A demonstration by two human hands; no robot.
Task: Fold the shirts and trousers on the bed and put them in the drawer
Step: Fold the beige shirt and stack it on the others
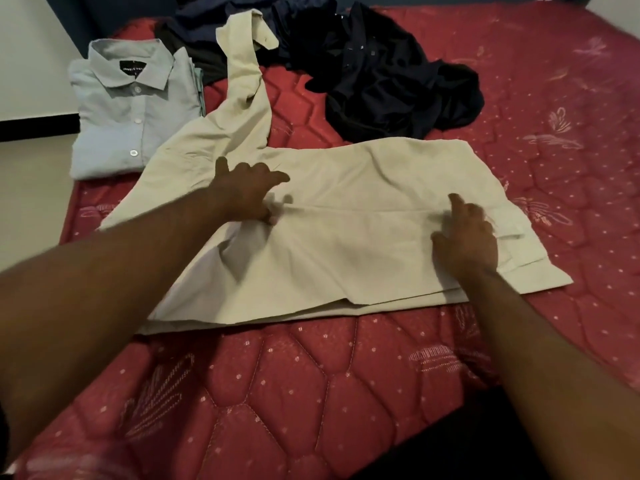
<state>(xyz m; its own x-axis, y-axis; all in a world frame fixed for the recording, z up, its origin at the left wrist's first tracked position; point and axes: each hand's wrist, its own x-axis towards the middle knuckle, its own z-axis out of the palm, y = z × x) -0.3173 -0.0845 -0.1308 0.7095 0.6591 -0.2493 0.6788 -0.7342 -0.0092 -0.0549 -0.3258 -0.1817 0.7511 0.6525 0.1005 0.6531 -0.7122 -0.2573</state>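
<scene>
done: blue shirt [128, 109] folded, left of beige trousers [346, 230] | now: left hand [246, 194], right hand [467, 237] fingers spread, pressing trousers | left: dark heap [381, 71] beyond, drawer unseen

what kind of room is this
Most likely a bedroom at home. A bare red quilted mattress fills the view, with a folded light blue shirt and a heap of dark clothes on it, and both hands rest on a cream shirt spread for folding.
</scene>
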